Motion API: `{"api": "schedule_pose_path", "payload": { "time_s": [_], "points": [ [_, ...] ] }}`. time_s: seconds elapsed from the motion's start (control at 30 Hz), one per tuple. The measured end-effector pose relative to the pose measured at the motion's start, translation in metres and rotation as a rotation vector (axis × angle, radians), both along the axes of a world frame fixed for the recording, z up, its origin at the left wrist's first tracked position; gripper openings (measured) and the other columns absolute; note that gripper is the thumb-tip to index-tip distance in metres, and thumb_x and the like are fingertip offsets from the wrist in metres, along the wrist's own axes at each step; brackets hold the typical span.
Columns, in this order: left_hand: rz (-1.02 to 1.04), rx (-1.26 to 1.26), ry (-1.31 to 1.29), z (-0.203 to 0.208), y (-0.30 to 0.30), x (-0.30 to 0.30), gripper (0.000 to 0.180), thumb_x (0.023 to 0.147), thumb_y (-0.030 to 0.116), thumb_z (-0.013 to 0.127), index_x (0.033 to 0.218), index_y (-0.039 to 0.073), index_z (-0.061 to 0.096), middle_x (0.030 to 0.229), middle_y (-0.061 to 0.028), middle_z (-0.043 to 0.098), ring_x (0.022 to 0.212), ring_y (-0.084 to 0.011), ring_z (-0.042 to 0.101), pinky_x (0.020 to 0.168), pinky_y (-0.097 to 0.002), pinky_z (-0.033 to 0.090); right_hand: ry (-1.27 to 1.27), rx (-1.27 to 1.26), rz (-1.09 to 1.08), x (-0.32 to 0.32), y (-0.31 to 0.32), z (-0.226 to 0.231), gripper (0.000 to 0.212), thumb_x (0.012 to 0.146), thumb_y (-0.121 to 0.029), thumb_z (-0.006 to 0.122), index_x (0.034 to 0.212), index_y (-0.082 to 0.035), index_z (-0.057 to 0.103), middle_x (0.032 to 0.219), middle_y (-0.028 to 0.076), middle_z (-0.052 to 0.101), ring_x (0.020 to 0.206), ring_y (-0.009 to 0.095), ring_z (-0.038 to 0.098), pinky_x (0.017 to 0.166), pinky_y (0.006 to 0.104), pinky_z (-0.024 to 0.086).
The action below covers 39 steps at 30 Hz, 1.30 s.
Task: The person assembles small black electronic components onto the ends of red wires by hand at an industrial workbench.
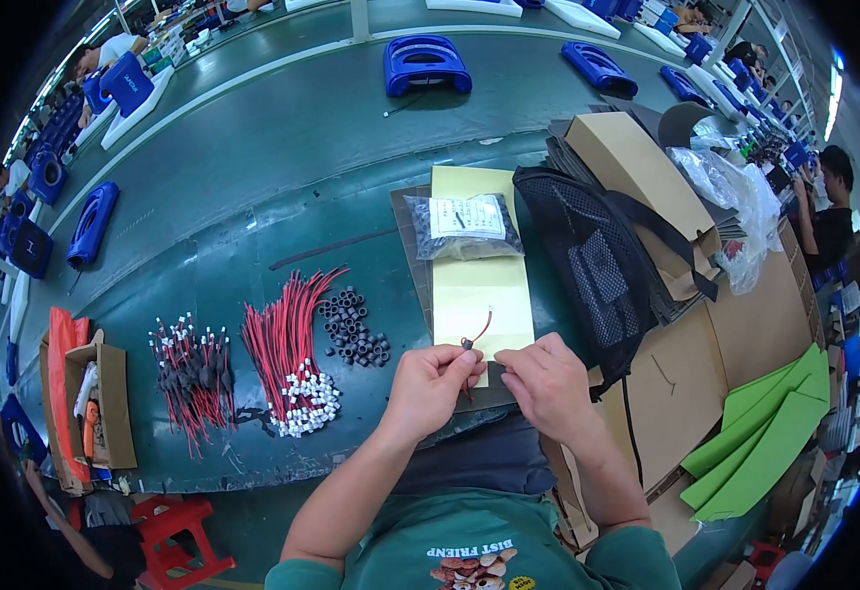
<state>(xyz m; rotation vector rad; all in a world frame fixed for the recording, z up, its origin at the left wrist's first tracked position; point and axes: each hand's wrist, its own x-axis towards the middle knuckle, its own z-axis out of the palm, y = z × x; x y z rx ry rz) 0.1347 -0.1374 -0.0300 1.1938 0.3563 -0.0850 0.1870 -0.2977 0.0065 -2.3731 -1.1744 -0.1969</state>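
My left hand (437,386) pinches a thin red-and-black wire lead (486,329) between thumb and forefinger. A small black ring (467,344) sits on that lead, just above the fingertips. To its right, my right hand (551,382) is closed in a pinch, its fingertips apart from the left ones; whatever they hold is too small to make out. Both hands are over the near end of a yellow sheet (474,295). Left of them lie loose black rings (356,334), a bundle of red-and-black wires with white connectors (297,354), and a pile of leads with black lumps (192,379).
A labelled plastic bag (464,226) rests on the yellow sheet. Beyond it lie a black mesh bag (587,265), cardboard (636,167) and green sheets (764,433). A small box with tools (101,413) stands at left. Blue housings (426,67) sit on the far green belt.
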Motion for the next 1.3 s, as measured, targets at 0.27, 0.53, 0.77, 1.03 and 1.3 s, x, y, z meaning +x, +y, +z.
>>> {"api": "schedule_pose_path", "payload": {
  "time_s": [0.27, 0.53, 0.77, 1.03, 1.3],
  "points": [
    [0.0, 0.021, -0.005, 0.002, -0.001, -0.001, 0.017, 0.086, 0.008, 0.053, 0.088, -0.006, 0.062, 0.075, -0.0047, 0.062, 0.064, -0.0061, 0.053, 0.059, -0.0186, 0.044, 0.02, -0.031, -0.061, 0.002, -0.002, -0.003, 0.022, 0.066, -0.009, 0.066, 0.087, -0.008, 0.061, 0.072, 0.004, 0.051, 0.074, 0.022, 0.047, 0.063, 0.0299, 0.041],
    [-0.035, 0.053, -0.027, -0.003, 0.001, -0.001, 0.017, 0.087, 0.008, 0.052, 0.089, -0.006, 0.061, 0.08, -0.0082, 0.063, 0.071, -0.0101, 0.058, 0.065, -0.0216, 0.049, -0.054, -0.072, -0.003, 0.001, 0.005, -0.003, 0.013, 0.068, -0.009, 0.063, 0.076, -0.006, 0.053, 0.074, 0.005, 0.051, 0.074, 0.022, 0.048, 0.063, 0.0314, 0.043],
    [-0.044, 0.089, -0.015, -0.001, 0.002, -0.001, 0.018, 0.086, 0.009, 0.052, 0.09, -0.006, 0.061, 0.08, -0.0089, 0.063, 0.071, -0.0105, 0.059, 0.066, -0.0218, 0.049, 0.022, 0.276, 0.009, 0.004, -0.011, -0.005, 0.013, 0.069, -0.001, 0.062, 0.077, -0.005, 0.053, 0.077, 0.006, 0.057, 0.065, 0.022, 0.051, 0.058, 0.0285, 0.043],
    [-0.048, 0.082, 0.008, 0.002, 0.001, 0.0, 0.018, 0.086, 0.01, 0.052, 0.09, -0.006, 0.062, 0.082, -0.009, 0.063, 0.071, -0.0101, 0.058, 0.065, -0.021, 0.048, 0.398, 1.225, -0.433, -0.001, -0.012, -0.01, 0.006, 0.088, -0.005, 0.044, 0.09, -0.002, 0.048, 0.087, 0.009, 0.056, 0.067, 0.006, 0.046, 0.061, 0.0185, 0.039],
    [-0.06, 0.045, -0.166, 0.022, 0.007, -0.013, 0.016, 0.084, 0.005, 0.055, 0.093, -0.006, 0.061, 0.077, -0.0077, 0.062, 0.067, -0.0111, 0.058, 0.062, -0.0215, 0.048, 0.805, 1.012, -0.091, -0.021, -0.015, 0.026, 0.015, 0.075, 0.002, 0.057, 0.089, 0.002, 0.05, 0.086, 0.01, 0.057, 0.071, 0.008, 0.053, 0.065, 0.0182, 0.043]
  ]
}}
